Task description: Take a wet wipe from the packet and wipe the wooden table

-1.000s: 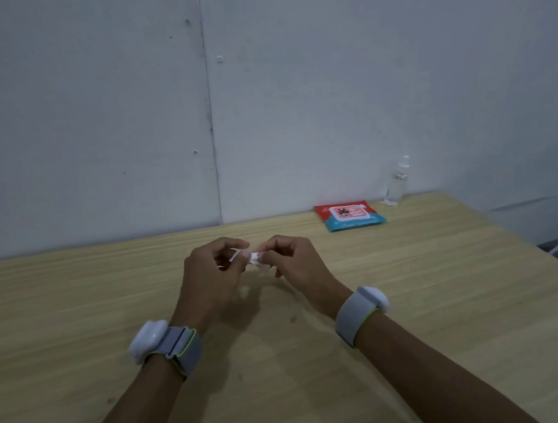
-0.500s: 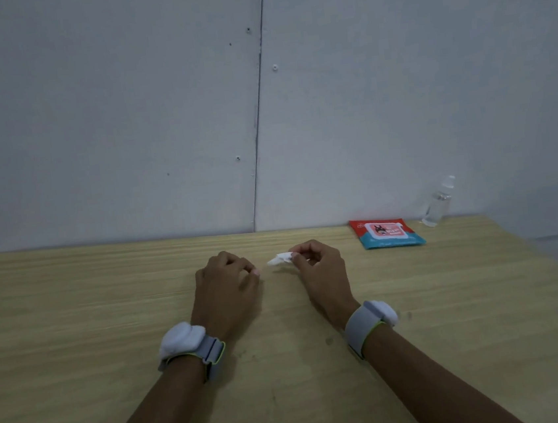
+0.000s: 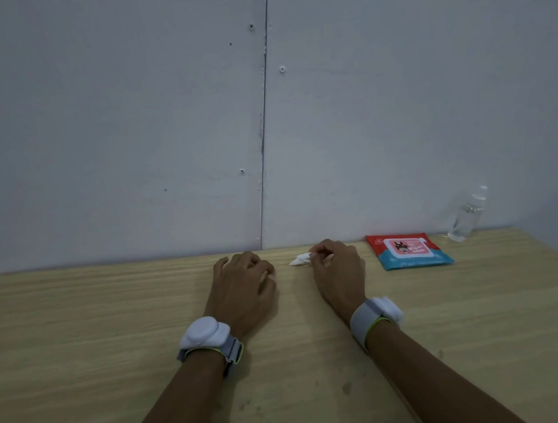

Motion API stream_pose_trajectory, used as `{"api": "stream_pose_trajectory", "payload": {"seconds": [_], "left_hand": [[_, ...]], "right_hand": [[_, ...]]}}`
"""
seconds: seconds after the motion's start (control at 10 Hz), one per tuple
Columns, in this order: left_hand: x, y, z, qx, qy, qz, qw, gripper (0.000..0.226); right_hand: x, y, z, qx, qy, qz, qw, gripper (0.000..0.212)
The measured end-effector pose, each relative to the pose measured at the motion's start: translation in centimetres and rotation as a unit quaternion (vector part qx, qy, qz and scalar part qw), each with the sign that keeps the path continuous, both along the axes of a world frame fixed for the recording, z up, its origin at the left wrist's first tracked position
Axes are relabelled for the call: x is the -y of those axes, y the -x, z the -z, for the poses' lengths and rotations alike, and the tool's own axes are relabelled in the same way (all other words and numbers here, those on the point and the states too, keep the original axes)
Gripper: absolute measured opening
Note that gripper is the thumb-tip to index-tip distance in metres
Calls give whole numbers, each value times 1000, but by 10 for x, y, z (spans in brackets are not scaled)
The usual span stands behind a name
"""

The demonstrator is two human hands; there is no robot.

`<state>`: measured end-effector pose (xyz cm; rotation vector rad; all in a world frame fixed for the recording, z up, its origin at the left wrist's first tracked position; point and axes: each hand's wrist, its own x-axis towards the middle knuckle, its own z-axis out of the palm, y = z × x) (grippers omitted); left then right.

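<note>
Bench (image 3: 77,336) of pale wood grain runs full width, its far edge against a grey panelled wall (image 3: 124,124). Left hand (image 3: 244,287) lies palm down near bench centre, fingers loosely curled, grasping nothing; white puck on a grey wrist strap (image 3: 208,339) behind it. Just right of it, apart from it, a small crumpled wet wipe (image 3: 299,260) pokes leftward from the right hand (image 3: 337,274), low over the bench surface; whether it touches the wood cannot be told. Right-hand grip: fingertips and thumb pinched on the wipe's right end. Second grey strap (image 3: 371,317) on that wrist. Further right, the wipes packet (image 3: 409,250), red and blue, lies flat near the wall. Beyond it, a clear small bottle (image 3: 465,215) stands at the far right corner.
</note>
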<state>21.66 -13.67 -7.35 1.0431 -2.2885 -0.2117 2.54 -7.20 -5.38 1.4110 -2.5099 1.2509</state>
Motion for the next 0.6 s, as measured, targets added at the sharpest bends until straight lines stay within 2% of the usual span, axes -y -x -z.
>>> {"api": "stream_pose_trajectory", "payload": {"seconds": [0.4, 0.6], "left_hand": [[11, 6, 2, 5, 11, -7, 1000, 21], [5, 1, -1, 15, -1, -4, 1000, 26]], "right_hand": [[22, 10, -6, -2, -14, 43, 999, 17], [16, 3, -4, -20, 16, 61, 998, 28]]}}
